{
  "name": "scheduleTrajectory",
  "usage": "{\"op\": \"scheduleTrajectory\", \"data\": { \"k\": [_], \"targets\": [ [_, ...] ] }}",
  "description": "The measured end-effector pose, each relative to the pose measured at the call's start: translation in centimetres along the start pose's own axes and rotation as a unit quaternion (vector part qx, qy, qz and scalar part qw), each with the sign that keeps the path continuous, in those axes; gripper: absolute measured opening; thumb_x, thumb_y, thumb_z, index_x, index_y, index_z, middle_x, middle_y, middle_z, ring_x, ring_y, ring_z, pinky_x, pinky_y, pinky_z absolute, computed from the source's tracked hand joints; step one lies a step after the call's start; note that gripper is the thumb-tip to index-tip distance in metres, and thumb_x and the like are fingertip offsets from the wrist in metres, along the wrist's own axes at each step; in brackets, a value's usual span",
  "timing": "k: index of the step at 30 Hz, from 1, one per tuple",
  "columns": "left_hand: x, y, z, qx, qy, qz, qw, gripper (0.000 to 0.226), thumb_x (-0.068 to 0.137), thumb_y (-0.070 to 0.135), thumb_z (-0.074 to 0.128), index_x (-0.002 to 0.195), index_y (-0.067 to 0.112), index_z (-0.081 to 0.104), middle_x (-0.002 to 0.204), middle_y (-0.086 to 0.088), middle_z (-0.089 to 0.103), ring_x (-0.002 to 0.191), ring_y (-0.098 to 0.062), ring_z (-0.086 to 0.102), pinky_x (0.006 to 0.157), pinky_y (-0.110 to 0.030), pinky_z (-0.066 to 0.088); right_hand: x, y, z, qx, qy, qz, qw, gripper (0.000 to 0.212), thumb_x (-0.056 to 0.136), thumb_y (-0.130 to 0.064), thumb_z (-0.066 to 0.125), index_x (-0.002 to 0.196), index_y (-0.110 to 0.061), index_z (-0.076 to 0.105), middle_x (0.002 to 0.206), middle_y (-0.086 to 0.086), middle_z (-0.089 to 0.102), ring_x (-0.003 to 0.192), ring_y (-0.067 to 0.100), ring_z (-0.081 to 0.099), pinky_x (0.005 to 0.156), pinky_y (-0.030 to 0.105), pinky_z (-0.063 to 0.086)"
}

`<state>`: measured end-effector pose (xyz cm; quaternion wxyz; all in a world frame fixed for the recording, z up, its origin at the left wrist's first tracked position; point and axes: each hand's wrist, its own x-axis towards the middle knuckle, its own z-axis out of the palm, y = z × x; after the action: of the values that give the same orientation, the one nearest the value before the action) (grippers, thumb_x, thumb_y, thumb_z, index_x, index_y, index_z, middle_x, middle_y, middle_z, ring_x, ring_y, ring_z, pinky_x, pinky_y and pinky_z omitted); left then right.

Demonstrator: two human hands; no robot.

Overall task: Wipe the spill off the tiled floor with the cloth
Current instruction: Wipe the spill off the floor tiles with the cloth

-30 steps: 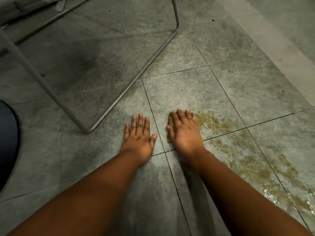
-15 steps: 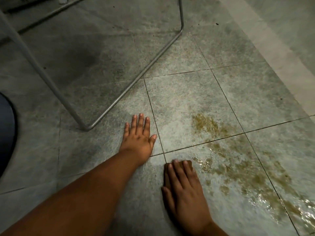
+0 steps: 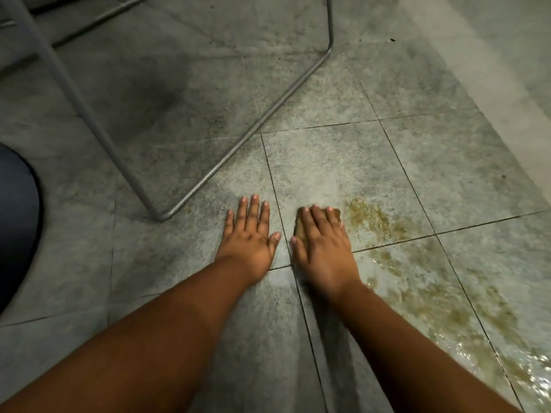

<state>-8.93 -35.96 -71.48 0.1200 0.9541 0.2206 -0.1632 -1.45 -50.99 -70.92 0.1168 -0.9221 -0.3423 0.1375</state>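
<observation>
A brownish, wet spill [image 3: 417,269] spreads over the grey tiled floor [image 3: 328,162] from the middle toward the lower right, glistening near the corner. My right hand [image 3: 323,245] lies flat with straight fingers on a small brown cloth [image 3: 299,229], pressing it to the floor at the spill's left edge. Only the cloth's far corners peek out past the fingers. My left hand [image 3: 249,234] rests flat on the tile just left of it, fingers spread, holding nothing.
A bent metal chair frame [image 3: 238,144] stands on the floor ahead and to the left, its corner close to my left hand. A dark rounded object [image 3: 15,222] sits at the left edge. A paler strip of floor [image 3: 492,70] runs along the upper right.
My right hand has pushed the cloth forward again from near my body to the spill's far left edge. The left hand has stayed planted on the tile.
</observation>
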Motion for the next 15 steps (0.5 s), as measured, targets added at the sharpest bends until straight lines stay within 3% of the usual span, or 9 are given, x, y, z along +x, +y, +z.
{"op": "scheduleTrajectory", "data": {
  "k": [6,13,15],
  "targets": [
    [0.0,-0.3,0.3,-0.004,0.005,0.007,1.000,0.066,0.103,0.049,0.009,0.151,0.017,-0.022,0.158,-0.006,-0.032,0.143,-0.023,-0.033,0.117,-0.044,-0.018,-10.8,0.2,2.4,-0.019,-0.013,-0.037,0.999,0.062,0.101,-0.051,0.033,0.155,-0.021,0.029,0.163,0.001,0.022,0.153,0.025,0.007,0.120,0.043,0.013],
    [0.0,-0.2,0.6,-0.002,0.012,0.004,1.000,0.066,0.103,0.049,0.010,0.153,0.017,-0.019,0.159,-0.006,-0.028,0.144,-0.024,-0.031,0.119,-0.046,-0.015,1.3,0.7,0.2,-0.019,-0.019,-0.044,0.999,0.068,0.098,-0.053,0.024,0.155,-0.017,0.024,0.164,0.008,0.018,0.152,0.030,0.006,0.123,0.045,0.008],
    [0.0,-0.2,0.4,-0.001,0.008,0.004,1.000,0.066,0.103,0.049,0.010,0.153,0.017,-0.018,0.159,-0.007,-0.029,0.144,-0.024,-0.031,0.119,-0.046,-0.014,5.7,1.0,-1.0,-0.029,-0.027,-0.032,0.999,0.065,0.101,-0.050,0.030,0.156,-0.016,0.020,0.165,0.008,0.014,0.152,0.030,0.003,0.123,0.043,0.006]
  ]
}}
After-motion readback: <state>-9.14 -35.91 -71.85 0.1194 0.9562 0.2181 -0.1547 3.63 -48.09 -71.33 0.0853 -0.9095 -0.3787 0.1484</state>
